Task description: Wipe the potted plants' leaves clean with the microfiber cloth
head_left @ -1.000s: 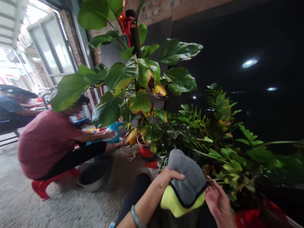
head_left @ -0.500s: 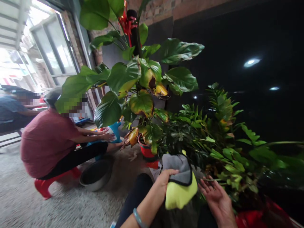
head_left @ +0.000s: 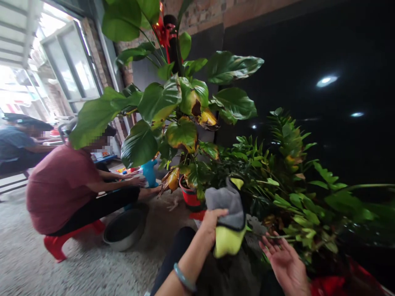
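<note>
My left hand [head_left: 212,227], with a pale bangle [head_left: 184,278] on the wrist, grips a folded cloth [head_left: 226,205], grey on one side and yellow-green on the other with a dark edge. The cloth hangs in front of the low green plants. To the right, my right hand [head_left: 285,259] is palm up with its fingers apart and slightly bent. A thin plant stem [head_left: 279,237] crosses at its fingertips; whether they touch it I cannot tell. Leafy plants [head_left: 304,222] stand just beyond that hand.
A tall plant [head_left: 182,133] with large, partly browned leaves grows from a red pot [head_left: 191,197]. At left, a person in a red shirt [head_left: 63,185] sits on a red stool [head_left: 58,246] beside a grey basin [head_left: 123,230]. Another person [head_left: 17,142] sits farther back.
My left hand has shifted the cloth slightly left and up, and its top corner now stands higher. My right hand has moved slightly, staying palm up. The seated person's hands have moved slightly.
</note>
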Tool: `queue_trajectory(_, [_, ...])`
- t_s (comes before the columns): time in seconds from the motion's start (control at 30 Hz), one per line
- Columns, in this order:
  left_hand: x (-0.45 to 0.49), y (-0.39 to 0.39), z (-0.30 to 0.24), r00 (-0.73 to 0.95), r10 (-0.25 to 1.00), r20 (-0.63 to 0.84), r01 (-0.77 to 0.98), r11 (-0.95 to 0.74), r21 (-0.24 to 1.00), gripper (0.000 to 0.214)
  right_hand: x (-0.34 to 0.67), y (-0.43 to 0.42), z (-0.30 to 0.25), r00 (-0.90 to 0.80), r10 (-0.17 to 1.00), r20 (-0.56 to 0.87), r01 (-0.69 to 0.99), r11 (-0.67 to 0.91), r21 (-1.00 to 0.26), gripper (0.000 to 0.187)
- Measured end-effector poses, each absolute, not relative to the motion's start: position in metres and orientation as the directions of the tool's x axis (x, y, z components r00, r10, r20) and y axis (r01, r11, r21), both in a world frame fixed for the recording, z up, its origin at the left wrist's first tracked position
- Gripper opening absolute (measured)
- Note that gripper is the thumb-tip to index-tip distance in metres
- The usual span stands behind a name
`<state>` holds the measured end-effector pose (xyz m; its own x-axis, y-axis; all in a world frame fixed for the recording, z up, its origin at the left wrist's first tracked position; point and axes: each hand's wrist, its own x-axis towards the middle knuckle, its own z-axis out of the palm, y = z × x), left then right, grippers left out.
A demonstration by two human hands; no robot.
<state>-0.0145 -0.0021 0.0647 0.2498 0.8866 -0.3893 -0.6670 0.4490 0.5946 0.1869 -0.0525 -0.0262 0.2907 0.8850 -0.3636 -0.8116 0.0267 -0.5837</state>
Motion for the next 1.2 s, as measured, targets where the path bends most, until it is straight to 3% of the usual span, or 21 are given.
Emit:
queue_trajectory(0.07, [-0.006,-0.017,0.065,0.306,0.908,-0.286,-0.639,0.418,0.646,0.043,0.188,-0.051,-0.032,0.304,0.893,-0.332,-0.791,0.043,-0.610,0.024])
queue_trajectory(0.17, [-0.007,-0.026,0.108,0.366,0.926,-0.096,-0.632,0.323,0.704,0.051,0.189,-0.051,-0.036,0.282,0.917,-0.281,-0.773,0.044,-0.632,0.022])
queue_trajectory(0.3, [-0.017,-0.004,0.164,0.264,0.964,-0.034,-0.719,0.220,0.659,0.039,0.188,-0.054,-0.026,0.254,0.918,-0.303,-0.782,0.011,-0.623,0.028])
queue_trajectory(0.4, [-0.011,0.018,0.151,0.221,0.970,-0.106,-0.710,0.234,0.664,0.033,0.186,-0.055,-0.018,0.281,0.895,-0.348,-0.793,0.012,-0.610,0.031])
queue_trajectory(0.57, [0.007,0.005,0.082,0.332,0.862,-0.384,-0.480,0.505,0.717,0.027,0.187,-0.055,-0.024,0.283,0.897,-0.340,-0.793,0.020,-0.608,0.027])
queue_trajectory(0.73, [-0.007,-0.014,0.127,0.524,0.821,-0.228,-0.519,0.520,0.678,0.029,0.191,-0.057,-0.025,0.294,0.900,-0.322,-0.787,0.037,-0.616,0.028])
queue_trajectory(0.9, [-0.014,0.018,0.175,0.288,0.955,-0.064,-0.687,0.253,0.681,0.032,0.188,-0.060,-0.016,0.267,0.913,-0.309,-0.772,0.011,-0.635,0.035])
queue_trajectory(0.97, [-0.009,0.025,0.153,0.215,0.968,-0.132,-0.640,0.242,0.730,0.031,0.187,-0.060,-0.017,0.256,0.918,-0.304,-0.775,0.007,-0.632,0.036])
queue_trajectory(1.07, [-0.002,0.015,0.099,0.220,0.910,-0.352,-0.495,0.415,0.763,0.023,0.188,-0.058,-0.022,0.222,0.933,-0.282,-0.778,-0.005,-0.628,0.031])
queue_trajectory(1.13, [0.000,-0.002,0.076,0.347,0.860,-0.373,-0.459,0.503,0.732,0.029,0.190,-0.057,-0.025,0.226,0.931,-0.288,-0.775,-0.007,-0.632,0.027])
queue_trajectory(1.2, [-0.002,-0.016,0.080,0.466,0.837,-0.286,-0.460,0.506,0.730,0.039,0.191,-0.058,-0.025,0.264,0.916,-0.302,-0.769,0.011,-0.639,0.023])
